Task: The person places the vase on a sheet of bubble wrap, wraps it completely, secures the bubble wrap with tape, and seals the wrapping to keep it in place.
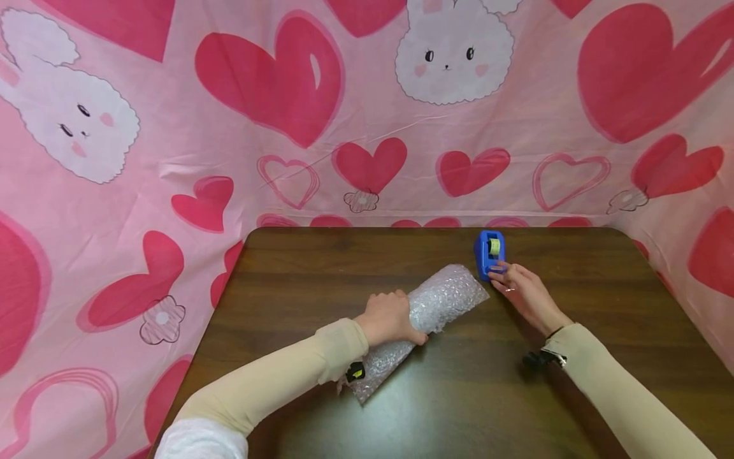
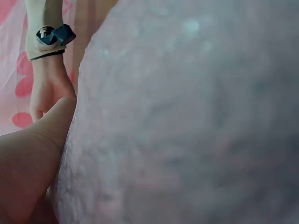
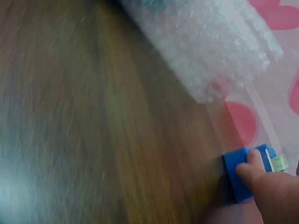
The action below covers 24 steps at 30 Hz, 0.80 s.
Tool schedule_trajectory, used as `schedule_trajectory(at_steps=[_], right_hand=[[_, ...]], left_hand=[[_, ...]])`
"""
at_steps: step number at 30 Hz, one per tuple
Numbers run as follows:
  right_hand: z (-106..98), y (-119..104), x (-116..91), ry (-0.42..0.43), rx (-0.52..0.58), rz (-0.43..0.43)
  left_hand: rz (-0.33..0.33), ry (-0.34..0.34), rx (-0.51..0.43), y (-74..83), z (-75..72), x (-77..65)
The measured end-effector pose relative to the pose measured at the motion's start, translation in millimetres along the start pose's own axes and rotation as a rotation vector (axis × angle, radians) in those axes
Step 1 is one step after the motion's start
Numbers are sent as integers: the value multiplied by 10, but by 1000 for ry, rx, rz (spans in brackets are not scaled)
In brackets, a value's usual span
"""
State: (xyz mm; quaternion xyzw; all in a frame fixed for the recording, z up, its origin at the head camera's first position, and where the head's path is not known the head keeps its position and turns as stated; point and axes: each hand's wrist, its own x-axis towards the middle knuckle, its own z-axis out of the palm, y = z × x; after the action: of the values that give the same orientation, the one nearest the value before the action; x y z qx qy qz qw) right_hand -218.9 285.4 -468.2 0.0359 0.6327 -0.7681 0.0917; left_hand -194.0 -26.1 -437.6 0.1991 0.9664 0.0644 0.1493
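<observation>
A roll of bubble wrap [image 1: 450, 296] lies slantwise on the table, with something pale and unclear inside. My left hand [image 1: 390, 317] grips it around the middle from above, thumb along the near side. In the left wrist view the bubble wrap [image 2: 187, 112] fills most of the picture. Beyond its far right end stands a blue tape dispenser [image 1: 482, 252] with a small yellowish-green tape roll [image 1: 494, 247]. My right hand [image 1: 530, 296] holds the dispenser's front end with thumb and fingertips; in the right wrist view the fingertips [image 3: 254, 161] lie on the blue dispenser [image 3: 238, 179].
The dark brown wooden table [image 1: 321, 261] has rounded far corners. A pink cloth [image 1: 229, 121] with hearts and rabbit faces hangs behind it and along both sides. The dispenser stands near the table's far edge. A small black device [image 1: 539, 360] sits at my right wrist.
</observation>
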Motion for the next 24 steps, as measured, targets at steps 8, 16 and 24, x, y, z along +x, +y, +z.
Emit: schedule_trajectory(at_steps=[8,16,24], right_hand=[[90,25,-40,201,-625,-274],[9,41,-126,212,-1013,-382],[-25,34,-62,282,-1033,-358]], left_hand=[[-10,-21,-12,-11,-17,10],[16,-22,-24,-23,-16,-18],[26,-18,-12,-31,-16,2]])
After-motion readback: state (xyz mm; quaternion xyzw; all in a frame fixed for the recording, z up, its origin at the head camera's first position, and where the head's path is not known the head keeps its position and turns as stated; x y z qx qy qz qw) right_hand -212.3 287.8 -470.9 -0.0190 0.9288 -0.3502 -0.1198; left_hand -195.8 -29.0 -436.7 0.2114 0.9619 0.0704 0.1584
